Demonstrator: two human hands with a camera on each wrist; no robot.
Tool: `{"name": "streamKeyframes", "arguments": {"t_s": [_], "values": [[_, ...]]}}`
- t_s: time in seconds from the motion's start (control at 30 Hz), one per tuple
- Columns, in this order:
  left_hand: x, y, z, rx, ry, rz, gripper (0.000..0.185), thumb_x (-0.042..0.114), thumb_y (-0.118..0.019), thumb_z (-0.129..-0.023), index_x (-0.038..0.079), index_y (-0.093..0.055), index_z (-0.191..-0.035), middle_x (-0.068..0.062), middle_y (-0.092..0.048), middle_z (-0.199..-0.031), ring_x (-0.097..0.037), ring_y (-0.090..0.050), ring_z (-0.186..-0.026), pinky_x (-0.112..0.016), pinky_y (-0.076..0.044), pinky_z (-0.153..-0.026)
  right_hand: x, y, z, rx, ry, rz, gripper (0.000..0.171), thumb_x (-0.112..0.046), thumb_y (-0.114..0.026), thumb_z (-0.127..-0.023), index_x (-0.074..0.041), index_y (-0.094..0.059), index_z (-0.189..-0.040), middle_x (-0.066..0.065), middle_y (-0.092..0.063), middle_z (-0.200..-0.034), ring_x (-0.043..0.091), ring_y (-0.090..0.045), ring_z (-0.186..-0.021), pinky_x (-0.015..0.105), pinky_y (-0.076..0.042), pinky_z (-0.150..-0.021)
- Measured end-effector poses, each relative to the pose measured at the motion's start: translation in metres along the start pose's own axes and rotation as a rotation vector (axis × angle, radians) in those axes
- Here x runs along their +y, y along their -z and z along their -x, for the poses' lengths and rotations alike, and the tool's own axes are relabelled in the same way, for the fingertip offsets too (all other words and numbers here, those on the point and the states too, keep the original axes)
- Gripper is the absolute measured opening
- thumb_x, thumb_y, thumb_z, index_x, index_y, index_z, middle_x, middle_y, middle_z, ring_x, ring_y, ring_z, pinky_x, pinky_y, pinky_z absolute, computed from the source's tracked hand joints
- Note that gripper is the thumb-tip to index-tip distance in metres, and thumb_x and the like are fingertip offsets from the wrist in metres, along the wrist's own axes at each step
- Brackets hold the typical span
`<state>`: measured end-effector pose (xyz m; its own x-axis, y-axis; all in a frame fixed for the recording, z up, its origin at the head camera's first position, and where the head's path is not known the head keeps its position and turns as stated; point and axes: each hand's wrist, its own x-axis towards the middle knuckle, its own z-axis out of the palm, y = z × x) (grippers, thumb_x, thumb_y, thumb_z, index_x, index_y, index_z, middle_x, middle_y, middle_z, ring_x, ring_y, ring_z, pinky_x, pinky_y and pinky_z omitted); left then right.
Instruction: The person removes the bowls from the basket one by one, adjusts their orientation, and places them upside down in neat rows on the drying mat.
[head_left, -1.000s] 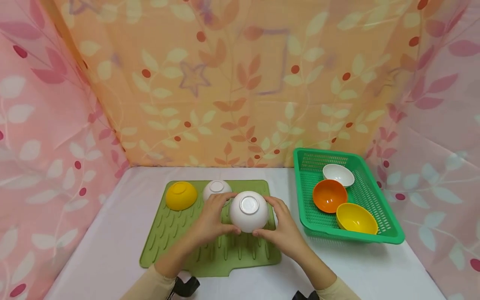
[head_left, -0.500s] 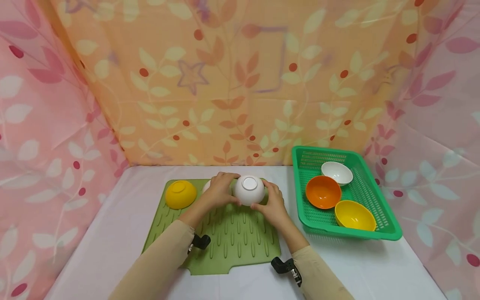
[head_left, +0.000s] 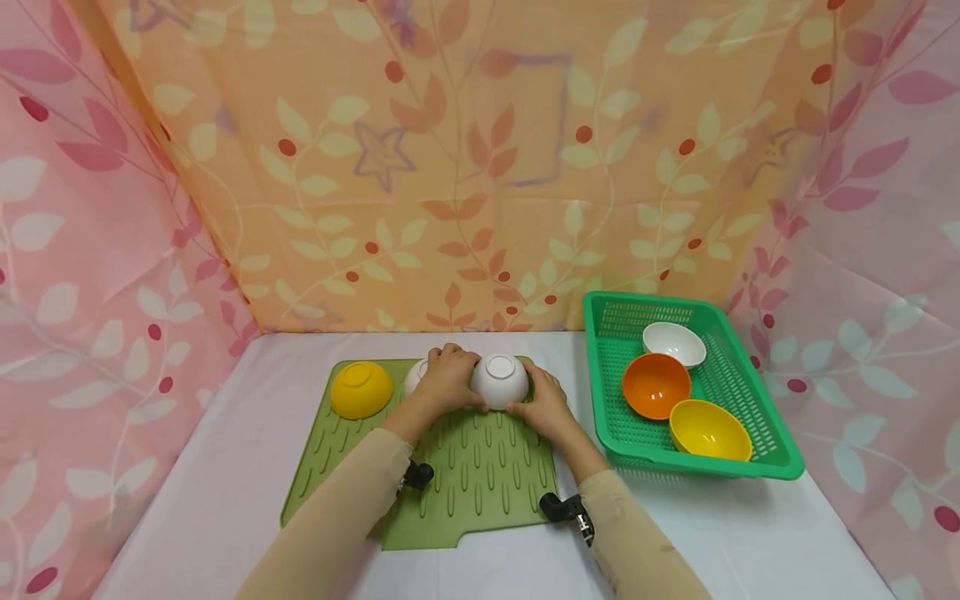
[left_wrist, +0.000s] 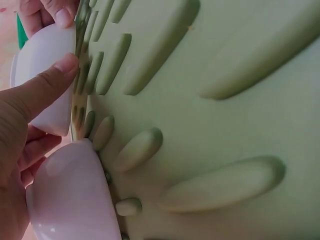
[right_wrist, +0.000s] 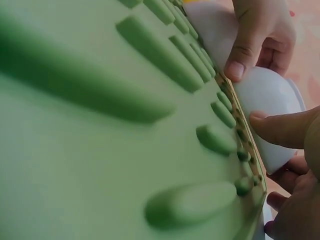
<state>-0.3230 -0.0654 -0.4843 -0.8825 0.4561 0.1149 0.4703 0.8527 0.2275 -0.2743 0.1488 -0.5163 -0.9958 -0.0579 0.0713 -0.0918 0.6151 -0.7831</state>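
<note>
An upturned white bowl (head_left: 499, 380) sits at the far edge of the green ribbed mat (head_left: 472, 487). My left hand (head_left: 450, 387) grips its left side and my right hand (head_left: 536, 397) grips its right side, thumbs on the near wall. In the left wrist view my thumb (left_wrist: 47, 85) presses the bowl (left_wrist: 42, 60) where it meets the mat (left_wrist: 225, 100). The right wrist view shows the same bowl (right_wrist: 272, 95) between both thumbs. A second upturned white bowl (head_left: 414, 377) stands just left, half hidden behind my left hand.
An upturned yellow bowl (head_left: 362, 388) rests on the mat's far left corner. A green basket (head_left: 772, 467) at the right holds a white bowl (head_left: 673, 343), an orange bowl (head_left: 656, 385) and a yellow bowl (head_left: 708, 429), all upright. Patterned cloth walls close in three sides.
Both hands carried the white bowl from the mat's middle to its far edge, lowering it beside the other white bowl.
</note>
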Motion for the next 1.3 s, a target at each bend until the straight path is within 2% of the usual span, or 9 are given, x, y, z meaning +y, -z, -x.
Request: {"name": "streamKeyframes", "arguments": {"t_s": [0.3, 0.47, 0.7, 0.8, 0.93, 1.1, 1.3], "values": [[0.001, -0.004, -0.001, -0.021, -0.013, -0.068, 0.077, 0.065, -0.091, -0.061, 0.020, -0.071, -0.121, 0.002, -0.074, -0.113, -0.023, -0.052, -0.110, -0.051, -0.030, -0.099, 0.008, 0.003, -0.002, -0.065, 0.015, 0.043, 0.084, -0.019, -0.085, -0.084, -0.005, -0.041, -0.154, 0.019, -0.043, -0.157, 0.042, -0.030, -0.148, 0.063, -0.016, -0.118], [0.001, 0.000, -0.002, -0.026, -0.019, -0.082, 0.076, 0.065, -0.090, -0.063, 0.019, -0.071, -0.121, 0.002, -0.074, -0.113, -0.023, -0.053, -0.111, -0.051, -0.031, -0.098, 0.007, 0.004, -0.004, -0.068, 0.020, 0.048, 0.084, -0.020, -0.084, -0.085, -0.006, -0.040, -0.155, 0.018, -0.041, -0.158, 0.041, -0.028, -0.149, 0.063, -0.015, -0.118], [0.007, 0.012, 0.000, -0.078, -0.018, -0.061, 0.074, 0.060, -0.091, -0.066, 0.017, -0.071, -0.124, 0.000, -0.073, -0.118, -0.026, -0.052, -0.118, -0.055, -0.030, -0.101, 0.006, 0.003, -0.001, -0.067, 0.005, 0.051, 0.085, -0.018, -0.084, -0.086, -0.004, -0.037, -0.156, 0.020, -0.036, -0.161, 0.042, -0.027, -0.150, 0.062, -0.015, -0.119], [0.011, 0.019, -0.003, -0.089, -0.012, -0.025, 0.078, 0.058, -0.090, -0.070, 0.018, -0.067, -0.133, 0.001, -0.070, -0.129, -0.028, -0.049, -0.126, -0.055, -0.029, -0.102, 0.005, 0.002, 0.002, -0.065, 0.012, 0.047, 0.084, -0.018, -0.083, -0.086, -0.003, -0.037, -0.156, 0.021, -0.037, -0.161, 0.043, -0.027, -0.150, 0.063, -0.015, -0.119], [0.017, 0.026, -0.012, -0.096, -0.029, 0.091, 0.078, 0.052, -0.086, -0.079, 0.016, -0.060, -0.143, 0.002, -0.063, -0.140, -0.027, -0.045, -0.132, -0.053, -0.028, -0.103, 0.003, 0.003, 0.003, -0.062, 0.020, 0.048, 0.084, -0.018, -0.082, -0.087, -0.002, -0.037, -0.156, 0.021, -0.039, -0.159, 0.043, -0.028, -0.149, 0.063, -0.015, -0.119], [0.024, 0.030, -0.016, -0.084, -0.056, 0.209, 0.061, 0.043, -0.081, -0.087, 0.014, -0.064, -0.138, 0.001, -0.065, -0.137, -0.027, -0.047, -0.131, -0.055, -0.029, -0.105, 0.003, 0.003, 0.002, -0.061, 0.022, 0.085, 0.085, -0.021, -0.082, -0.087, -0.002, -0.037, -0.156, 0.022, -0.041, -0.158, 0.043, -0.032, -0.148, 0.063, -0.018, -0.118], [0.020, 0.020, -0.017, -0.054, -0.011, 0.291, 0.055, 0.039, -0.082, -0.087, 0.013, -0.066, -0.133, 0.001, -0.068, -0.131, -0.027, -0.049, -0.128, -0.054, -0.027, -0.105, 0.006, 0.001, 0.003, -0.059, 0.029, 0.116, 0.084, -0.023, -0.083, -0.087, -0.002, -0.038, -0.156, 0.022, -0.042, -0.157, 0.043, -0.035, -0.146, 0.063, -0.021, -0.117]]}}
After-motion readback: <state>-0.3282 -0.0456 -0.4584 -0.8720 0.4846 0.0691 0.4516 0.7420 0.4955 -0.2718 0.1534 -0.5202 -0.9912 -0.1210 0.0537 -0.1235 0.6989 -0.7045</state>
